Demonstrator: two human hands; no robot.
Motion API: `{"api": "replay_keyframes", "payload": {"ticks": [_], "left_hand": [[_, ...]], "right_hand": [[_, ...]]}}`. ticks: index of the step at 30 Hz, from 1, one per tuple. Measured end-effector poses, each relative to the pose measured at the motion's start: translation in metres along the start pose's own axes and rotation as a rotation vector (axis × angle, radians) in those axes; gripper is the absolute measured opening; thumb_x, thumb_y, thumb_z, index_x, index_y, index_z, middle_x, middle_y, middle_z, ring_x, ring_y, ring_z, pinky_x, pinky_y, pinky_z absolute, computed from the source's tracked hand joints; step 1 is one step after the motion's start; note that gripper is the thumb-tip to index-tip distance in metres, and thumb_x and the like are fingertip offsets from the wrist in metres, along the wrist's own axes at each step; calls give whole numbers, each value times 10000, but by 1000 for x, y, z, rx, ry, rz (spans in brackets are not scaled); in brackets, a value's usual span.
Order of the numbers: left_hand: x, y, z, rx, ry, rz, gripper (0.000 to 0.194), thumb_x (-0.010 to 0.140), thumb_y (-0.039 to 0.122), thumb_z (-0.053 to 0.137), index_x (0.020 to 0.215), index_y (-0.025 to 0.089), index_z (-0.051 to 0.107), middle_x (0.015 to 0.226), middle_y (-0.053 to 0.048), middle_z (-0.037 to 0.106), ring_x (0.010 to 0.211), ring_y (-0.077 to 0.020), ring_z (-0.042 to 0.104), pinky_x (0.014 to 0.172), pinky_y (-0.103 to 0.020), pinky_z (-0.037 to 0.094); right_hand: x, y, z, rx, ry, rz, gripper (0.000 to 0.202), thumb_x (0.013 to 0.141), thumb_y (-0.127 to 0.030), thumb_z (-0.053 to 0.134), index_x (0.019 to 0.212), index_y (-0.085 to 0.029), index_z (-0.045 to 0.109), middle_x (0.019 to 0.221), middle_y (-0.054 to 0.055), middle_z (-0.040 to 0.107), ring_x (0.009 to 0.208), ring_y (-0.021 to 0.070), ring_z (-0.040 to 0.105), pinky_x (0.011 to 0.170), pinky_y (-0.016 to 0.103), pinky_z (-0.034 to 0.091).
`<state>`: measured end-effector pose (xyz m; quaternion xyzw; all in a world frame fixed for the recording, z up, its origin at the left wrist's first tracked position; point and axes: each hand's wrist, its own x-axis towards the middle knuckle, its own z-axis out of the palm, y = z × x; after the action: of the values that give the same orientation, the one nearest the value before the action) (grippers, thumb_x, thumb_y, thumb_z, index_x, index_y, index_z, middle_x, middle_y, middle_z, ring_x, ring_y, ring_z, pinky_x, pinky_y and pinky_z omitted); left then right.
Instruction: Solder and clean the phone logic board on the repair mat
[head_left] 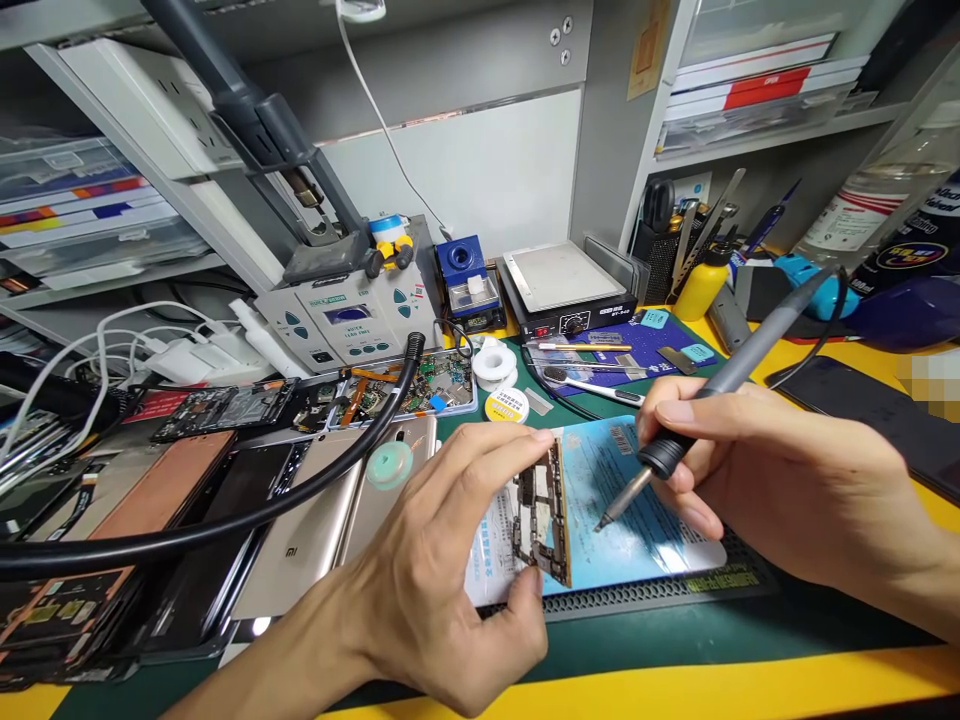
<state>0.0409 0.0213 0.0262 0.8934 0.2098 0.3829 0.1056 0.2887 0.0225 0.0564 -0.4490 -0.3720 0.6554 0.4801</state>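
My right hand (757, 460) grips a soldering iron (739, 350) like a pen. Its metal tip points down over a blue and white printed sheet (630, 480), to the right of a phone circuit board (541, 510), apart from it. Between the fingers and thumb of my left hand (457, 540), the board is held tilted up at its top and bottom ends. Small dark chips and pale shields show on the board's face. The sheet lies on a dark perforated pad on the green mat.
Phones and phone parts (277, 540) crowd the left, with a black hose (337, 470) running across them. Behind stand a soldering station (352, 310), a solder spool (495, 362) and a hot plate (562, 285). A brush (592, 385) and a dark phone (862, 410) lie to the right.
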Motion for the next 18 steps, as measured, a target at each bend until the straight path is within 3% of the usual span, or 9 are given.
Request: {"api": "replay_keyframes", "payload": {"ticks": [4, 12, 18], "left_hand": [[-1, 1, 0, 11, -1, -2, 827, 668, 46, 620, 1473, 30, 431, 1365, -197, 594, 1336, -277, 559, 1151, -433, 491], [-3, 1, 1, 158, 43, 0, 804, 652, 74, 702, 1421, -20, 485, 1322, -223, 605, 1260, -338, 564, 1091, -547, 472], [-3, 3, 0, 193, 32, -18, 797, 672, 85, 704, 1436, 25, 486, 1323, -212, 614, 1241, -350, 566, 1070, -565, 479]], "right_hand": [[2, 1, 2, 2, 0, -15, 297, 616, -369, 876, 494, -193, 669, 465, 10, 519, 344, 145, 550, 371, 234, 365], [1, -3, 4, 6, 62, -15, 262, 596, -333, 862, 513, -171, 674, 534, 42, 615, 330, 139, 548, 348, 234, 402], [2, -3, 2, -36, 99, -20, 189, 608, -314, 801, 524, -192, 684, 510, 26, 608, 310, 144, 537, 339, 238, 369]]}}
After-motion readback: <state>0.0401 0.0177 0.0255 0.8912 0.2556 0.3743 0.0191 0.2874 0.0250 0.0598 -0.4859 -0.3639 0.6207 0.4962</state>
